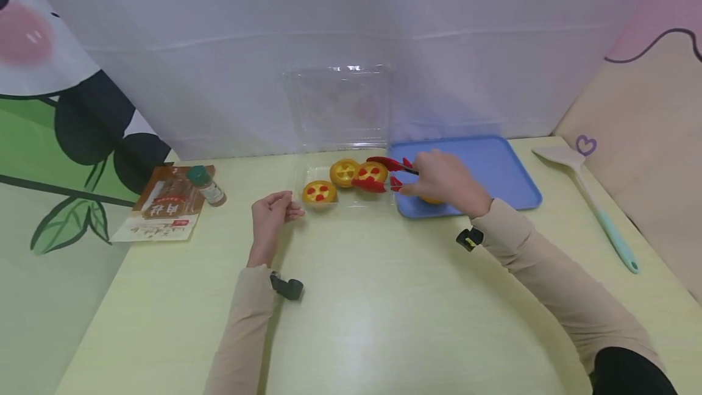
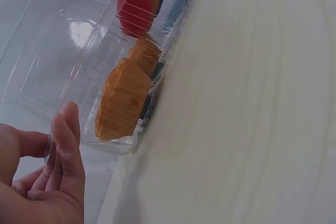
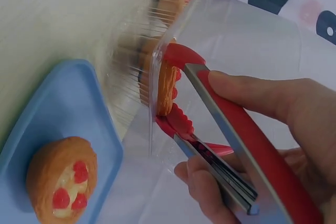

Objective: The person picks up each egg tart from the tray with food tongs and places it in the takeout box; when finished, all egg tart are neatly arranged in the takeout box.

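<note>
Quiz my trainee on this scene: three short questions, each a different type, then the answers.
1. Short answer: what does the right hand hold?
2. True or false: the lid of the clear container stands open.
3. Multiple choice: what does the left hand pinch?
A) the spatula's handle
B) the container's edge
C) the bottle's cap

Key:
1. Red tongs, with their tips on either side of a tart.
2. True.
3. B.
</note>
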Demonstrator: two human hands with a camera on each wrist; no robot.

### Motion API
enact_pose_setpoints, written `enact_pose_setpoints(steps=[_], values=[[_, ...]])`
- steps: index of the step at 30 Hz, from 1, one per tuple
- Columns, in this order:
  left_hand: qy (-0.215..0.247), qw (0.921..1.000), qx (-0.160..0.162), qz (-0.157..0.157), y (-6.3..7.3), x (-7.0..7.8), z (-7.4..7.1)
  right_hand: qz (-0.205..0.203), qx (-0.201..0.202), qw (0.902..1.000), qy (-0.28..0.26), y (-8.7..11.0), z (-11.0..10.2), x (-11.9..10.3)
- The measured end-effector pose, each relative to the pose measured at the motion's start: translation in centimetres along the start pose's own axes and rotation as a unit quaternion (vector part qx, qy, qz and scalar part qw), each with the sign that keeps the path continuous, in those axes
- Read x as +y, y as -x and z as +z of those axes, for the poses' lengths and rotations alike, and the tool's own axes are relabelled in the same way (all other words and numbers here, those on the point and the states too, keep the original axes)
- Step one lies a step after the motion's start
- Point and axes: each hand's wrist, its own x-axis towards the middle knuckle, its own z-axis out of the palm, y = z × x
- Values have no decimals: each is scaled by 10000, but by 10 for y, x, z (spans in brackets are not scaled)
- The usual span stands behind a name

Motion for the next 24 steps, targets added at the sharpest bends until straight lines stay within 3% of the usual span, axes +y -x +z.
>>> enact_pose_setpoints(steps=[3,14,24], values=[[9,10000,4,23,1,1,1,-119,32,9998,152,-5,4,-3],[-6,9999,-52,104,5,1,1,-149,72,9995,-269,-18,27,-6],[-21,9997,30,229,2,-2,0,-171,305,9992,214,-18,16,-12]])
